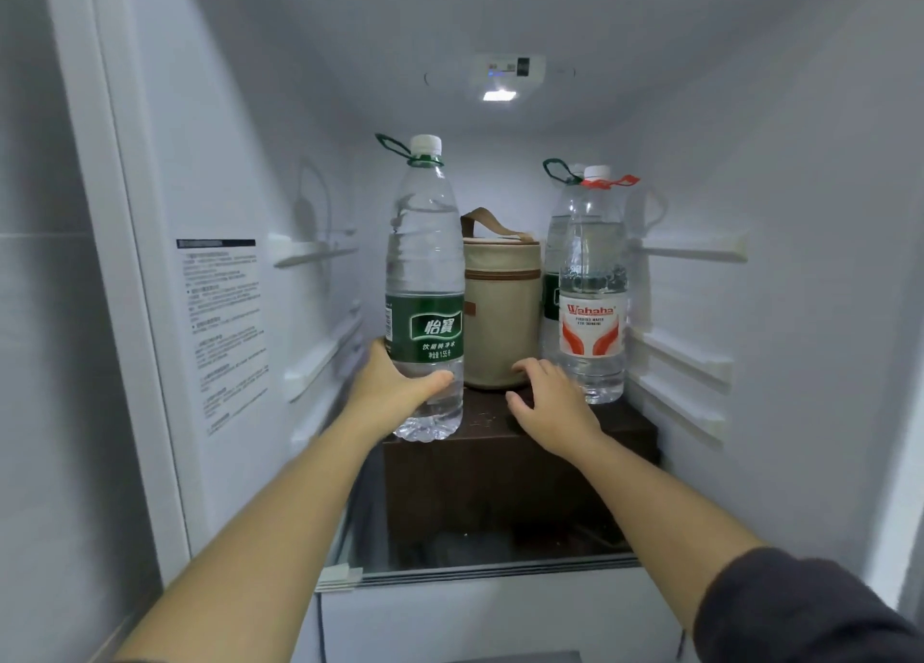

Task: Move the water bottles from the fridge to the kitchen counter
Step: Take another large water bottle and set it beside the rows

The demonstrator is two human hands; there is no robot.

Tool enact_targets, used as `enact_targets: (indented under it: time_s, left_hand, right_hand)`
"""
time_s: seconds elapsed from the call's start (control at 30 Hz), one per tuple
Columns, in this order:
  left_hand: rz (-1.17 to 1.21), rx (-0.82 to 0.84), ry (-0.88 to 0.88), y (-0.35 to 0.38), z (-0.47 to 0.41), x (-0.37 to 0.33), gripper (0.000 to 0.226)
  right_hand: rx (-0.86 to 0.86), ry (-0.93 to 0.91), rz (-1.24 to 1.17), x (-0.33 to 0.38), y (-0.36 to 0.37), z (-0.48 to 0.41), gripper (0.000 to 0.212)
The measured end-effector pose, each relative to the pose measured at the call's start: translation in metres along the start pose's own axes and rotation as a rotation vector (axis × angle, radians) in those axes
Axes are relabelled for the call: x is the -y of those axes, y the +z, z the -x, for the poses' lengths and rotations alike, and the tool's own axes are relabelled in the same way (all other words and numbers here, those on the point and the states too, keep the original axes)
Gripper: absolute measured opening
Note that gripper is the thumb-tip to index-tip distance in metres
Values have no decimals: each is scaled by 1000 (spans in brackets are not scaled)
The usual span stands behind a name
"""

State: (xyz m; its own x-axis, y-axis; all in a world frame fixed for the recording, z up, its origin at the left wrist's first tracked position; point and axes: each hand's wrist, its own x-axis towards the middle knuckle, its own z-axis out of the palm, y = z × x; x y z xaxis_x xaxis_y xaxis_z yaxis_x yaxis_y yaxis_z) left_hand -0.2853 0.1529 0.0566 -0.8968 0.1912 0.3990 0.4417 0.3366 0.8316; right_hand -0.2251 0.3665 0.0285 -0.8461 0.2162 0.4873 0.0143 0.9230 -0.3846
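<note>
Inside the white fridge (225,162), lit by a small ceiling light (499,95), a dark brown box (500,477) sits on a glass shelf (500,570) beneath both hands, and a printed sticker (222,332) is on the wall to the left of the left arm. The left hand (395,382) is wrapped round the lower body of a green-label bottle (425,282), thumb across the front just under the label. The bottle stands upright, long axis vertical, white cap up, label facing the camera, its base at the box's front left corner. Whether it rests there or is lifted cannot be told. It holds clear water. Just right of that hand, and beyond the right hand's fingertips, stands a beige cylindrical bag (502,312), zipped shut, with a brown strap. The right hand (550,402) hangs over the box top with fingers loosely spread, holding nothing. Its fingertips are near the bag's base, contact unclear. To the right of it a red-label bottle (593,287) stands upright, its water line just above the label. Another bottle (555,242) with a green neck loop is partly hidden behind it. A dark sleeve (800,612) covers the right upper arm.
</note>
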Motion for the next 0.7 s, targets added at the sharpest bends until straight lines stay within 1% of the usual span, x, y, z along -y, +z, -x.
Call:
enact_targets:
  time_s: [0.1, 0.2, 0.23, 0.3, 0.37, 0.43, 0.5, 0.57, 0.7]
  left_hand:
    - [-2, 20, -17, -2, -1, 1, 74]
    - [4, 32, -21, -2, -1, 1, 69]
    - [6, 37, -30, -2, 0, 1, 69]
    - [22, 47, -41, -1, -1, 2, 74]
    - [34, 54, -47, -1, -1, 2, 81]
    - [57, 55, -60, 0, -2, 3, 85]
    - [76, 58, -62, 0, -1, 3, 84]
    - [81, 65, -56, 1, 0, 3, 85]
    - [79, 79, -41, 0, 2, -2, 86]
  right_hand:
    - [-43, -4, -233, 7, -14, -9, 43]
    - [-128, 24, -500, 39, -56, -38, 36]
    - [-122, 29, -588, 53, -73, -49, 35]
    - [-21, 17, -720, 83, -103, -74, 44]
    - [88, -2, -741, 113, -122, -94, 56]
    - [144, 0, -735, 138, -129, -107, 51]
    - [173, -5, -706, 159, -128, -118, 49]
    - [159, 5, -680, 173, -126, -126, 50]
    - [80, 58, -713, 177, -125, -126, 39]
